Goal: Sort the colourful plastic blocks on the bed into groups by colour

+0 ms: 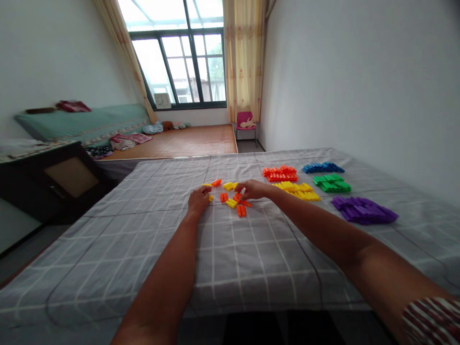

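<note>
Back of the room: window [194, 57] over a low bed [194, 139]; up front, a grey checked sheet [143, 230] carries the parts. Left grip [200, 199]: fingers bent beside yellow bits; can't tell if it's grasping one. Right grip [250, 189]: fingertips at an orange piece, clamped or just touching, can't tell. Loose yellow pieces [231, 203] and orange pieces [241, 211] lie between the two grips, some paired, others a bit beyond. Right of the right grip: yellow pile [296, 191] nearest, orange pile [280, 173] slightly beyond, then green pile [331, 183], blue pile [323, 167] farther out, purple pile [362, 210] well apart. Progress, judged from layout: partway. Done: five single-colour piles, a small orange/yellow lot set out. Left: that lot looks gappy, unfinished; no blue, green or purple visible in it.
</note>
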`<state>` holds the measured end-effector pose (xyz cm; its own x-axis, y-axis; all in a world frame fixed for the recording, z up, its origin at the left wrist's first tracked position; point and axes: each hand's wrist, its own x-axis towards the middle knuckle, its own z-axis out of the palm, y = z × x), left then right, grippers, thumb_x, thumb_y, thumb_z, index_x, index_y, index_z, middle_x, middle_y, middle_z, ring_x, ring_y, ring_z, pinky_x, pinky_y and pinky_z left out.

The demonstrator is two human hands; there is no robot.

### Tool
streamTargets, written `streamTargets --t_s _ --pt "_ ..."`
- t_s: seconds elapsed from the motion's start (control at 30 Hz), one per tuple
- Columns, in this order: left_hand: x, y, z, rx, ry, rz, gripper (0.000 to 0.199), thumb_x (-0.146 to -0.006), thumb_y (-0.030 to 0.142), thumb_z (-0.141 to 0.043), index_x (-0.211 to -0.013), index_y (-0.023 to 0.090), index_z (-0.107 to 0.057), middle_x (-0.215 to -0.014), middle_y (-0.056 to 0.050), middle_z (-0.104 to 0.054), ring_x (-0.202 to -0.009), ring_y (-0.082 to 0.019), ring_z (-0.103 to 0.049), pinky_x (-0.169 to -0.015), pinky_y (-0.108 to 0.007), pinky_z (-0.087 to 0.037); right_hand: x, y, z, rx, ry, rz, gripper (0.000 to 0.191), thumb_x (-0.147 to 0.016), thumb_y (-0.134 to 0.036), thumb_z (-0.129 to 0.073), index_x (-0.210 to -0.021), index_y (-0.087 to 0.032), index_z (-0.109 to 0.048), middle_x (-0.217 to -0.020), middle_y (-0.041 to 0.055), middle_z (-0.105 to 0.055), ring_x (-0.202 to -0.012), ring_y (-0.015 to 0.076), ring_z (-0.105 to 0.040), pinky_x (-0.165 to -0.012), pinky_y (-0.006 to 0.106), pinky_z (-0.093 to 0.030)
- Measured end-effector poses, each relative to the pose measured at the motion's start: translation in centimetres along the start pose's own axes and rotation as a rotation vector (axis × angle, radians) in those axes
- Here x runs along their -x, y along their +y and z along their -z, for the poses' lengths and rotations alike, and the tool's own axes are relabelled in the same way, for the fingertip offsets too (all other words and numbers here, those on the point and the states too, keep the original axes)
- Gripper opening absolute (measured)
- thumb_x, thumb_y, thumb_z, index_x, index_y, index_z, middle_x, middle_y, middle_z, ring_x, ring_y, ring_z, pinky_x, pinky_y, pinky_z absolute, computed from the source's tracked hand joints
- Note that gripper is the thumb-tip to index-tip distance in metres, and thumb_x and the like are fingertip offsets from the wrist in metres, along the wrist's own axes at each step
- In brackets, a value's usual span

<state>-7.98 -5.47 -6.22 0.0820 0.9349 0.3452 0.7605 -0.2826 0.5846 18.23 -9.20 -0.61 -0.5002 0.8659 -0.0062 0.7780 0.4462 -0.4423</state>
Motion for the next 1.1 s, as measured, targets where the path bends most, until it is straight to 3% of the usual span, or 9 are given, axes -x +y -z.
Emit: streamTargets --t_s 0.17,0.4,0.5,0.63,0.8,0.9,1.0,1.1 --pt "0.1 0.1 0.0 -0.006 -0.006 -0.005 0.036 -0.079 0.011 -0.047 -0.102 0.021 -0.072 -0.103 -0.002 -0.075 -0.095 -0.016 -0.068 -0.086 -0.026 -0.051 0.3 1.8 1.8 -0.008 0.041 -0.050 0.036 -0.073 -0.029 -0.075 -0.108 -0.022 -0.069 -0.101 0.0031 -0.073 -0.083 0.0147 -0.067 -0.069 0.021 -0.049" --pt "0.2 0.4 0.2 -0.009 -0.013 0.010 0.036 -0.078 0.010 -0.048 -0.103 0.020 -0.072 -0.102 -0.003 -0.075 -0.096 -0.018 -0.068 -0.085 -0.028 -0.051 1.4 10.1 9.7 0.283 0.290 -0.377 0.037 -0.079 -0.037 -0.068 -0.110 -0.017 -0.069 -0.105 0.0058 -0.072 -0.086 0.0159 -0.066 -0.069 0.022 -0.047" --pt "0.1 0.4 0.1 -0.007 -0.008 -0.002 0.036 -0.078 0.009 -0.048 -0.102 0.020 -0.072 -0.101 -0.003 -0.075 -0.095 -0.018 -0.068 -0.085 -0.028 -0.052 1.3 13.5 11.3 0.383 0.233 -0.486 0.041 -0.076 -0.040 -0.070 -0.110 -0.018 -0.069 -0.104 0.0055 -0.072 -0.084 0.0171 -0.065 -0.068 0.024 -0.047" --pt "0.1 0.4 0.0 -0.002 0.002 -0.020 0.036 -0.077 0.008 -0.048 -0.100 0.021 -0.073 -0.099 -0.002 -0.075 -0.093 -0.017 -0.068 -0.086 -0.026 -0.051 0.7 15.6 10.9 0.449 0.131 -0.508 0.041 -0.074 -0.039 -0.071 -0.110 -0.019 -0.071 -0.106 0.0055 -0.072 -0.087 0.0184 -0.064 -0.070 0.025 -0.046" --pt "0.1 0.5 0.2 -0.003 -0.018 -0.006 0.037 -0.078 0.008 -0.048 -0.103 0.021 -0.072 -0.101 -0.001 -0.075 -0.095 -0.016 -0.068 -0.087 -0.026 -0.051 0.9 15.9 10.5 0.460 0.075 -0.521 0.042 -0.076 -0.040 -0.068 -0.113 -0.021 -0.071 -0.106 0.0052 -0.072 -0.087 0.0193 -0.065 -0.070 0.025 -0.046" --pt "0.2 0.7 0.2 0.000 -0.011 0.009 0.037 -0.078 0.007 -0.048 -0.103 0.021 -0.072 -0.101 -0.001 -0.075 -0.096 -0.016 -0.067 -0.088 -0.026 -0.050 1.4 15.3 10.8 0.472 0.131 -0.481 0.047 -0.077 -0.046 -0.066 -0.119 -0.023 -0.068 -0.105 0.0045 -0.073 -0.083 0.0182 -0.065 -0.068 0.025 -0.046" --pt "0.3 0.9 0.2 0.010 -0.003 0.032 0.037 -0.078 0.007 -0.048 -0.103 0.021 -0.072 -0.102 -0.001 -0.075 -0.095 -0.016 -0.067 -0.087 -0.026 -0.051 1.3 13.1 10.5 0.519 0.273 -0.382 0.042 -0.082 -0.042 -0.061 -0.118 -0.022 -0.068 -0.106 0.0063 -0.073 -0.085 0.0185 -0.065 -0.070 0.025 -0.047" --pt "0.4 1.2 0.2 0.023 -0.005 0.037 0.039 -0.077 0.005 -0.048 -0.102 0.022 -0.072 -0.102 0.000 -0.074 -0.096 -0.015 -0.067 -0.088 -0.025 -0.050 0.3 9.0 8.4 0.470 0.256 -0.242 0.030 -0.086 -0.031 -0.058 -0.113 -0.022 -0.069 -0.107 0.0047 -0.073 -0.088 0.0168 -0.065 -0.074 0.024 -0.047"
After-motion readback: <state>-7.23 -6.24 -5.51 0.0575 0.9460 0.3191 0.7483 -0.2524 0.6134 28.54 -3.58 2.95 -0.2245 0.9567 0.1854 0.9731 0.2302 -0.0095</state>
